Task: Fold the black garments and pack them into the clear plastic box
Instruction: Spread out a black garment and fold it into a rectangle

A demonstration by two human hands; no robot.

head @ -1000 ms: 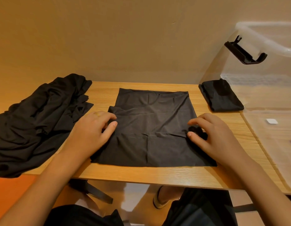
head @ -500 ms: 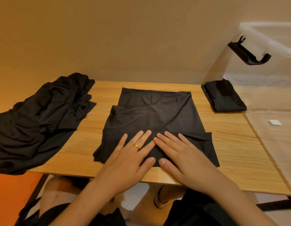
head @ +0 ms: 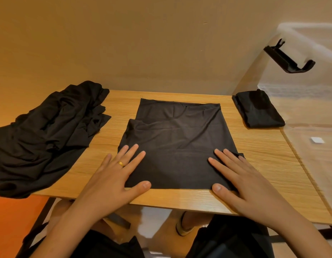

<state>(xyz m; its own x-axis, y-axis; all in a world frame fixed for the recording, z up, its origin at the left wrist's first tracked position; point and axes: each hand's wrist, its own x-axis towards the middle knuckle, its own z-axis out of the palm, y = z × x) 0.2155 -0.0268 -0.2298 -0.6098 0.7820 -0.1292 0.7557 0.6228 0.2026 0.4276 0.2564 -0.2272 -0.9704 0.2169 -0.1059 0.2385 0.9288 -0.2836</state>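
Note:
A black garment [head: 178, 140], partly folded into a flat rectangle, lies in the middle of the wooden table [head: 263, 157]. My left hand [head: 115, 175] rests flat on its near left edge, fingers spread, with a gold ring on one finger. On the near right corner my right hand [head: 241, 179] lies flat with its fingers apart. A heap of unfolded black garments [head: 44, 135] covers the table's left end. One folded black garment [head: 258, 110] sits inside the clear plastic box [head: 310, 116] at the right.
The box has a black latch [head: 288, 58] on its near wall and a small white sticker [head: 317, 140] lower down. A beige wall stands close behind the table. My legs show below the table's front edge.
Both hands went from pinching the garment's side edges to the middle near edge, then slid apart to its near corners, pressing flat. The bottom part now lies folded up.

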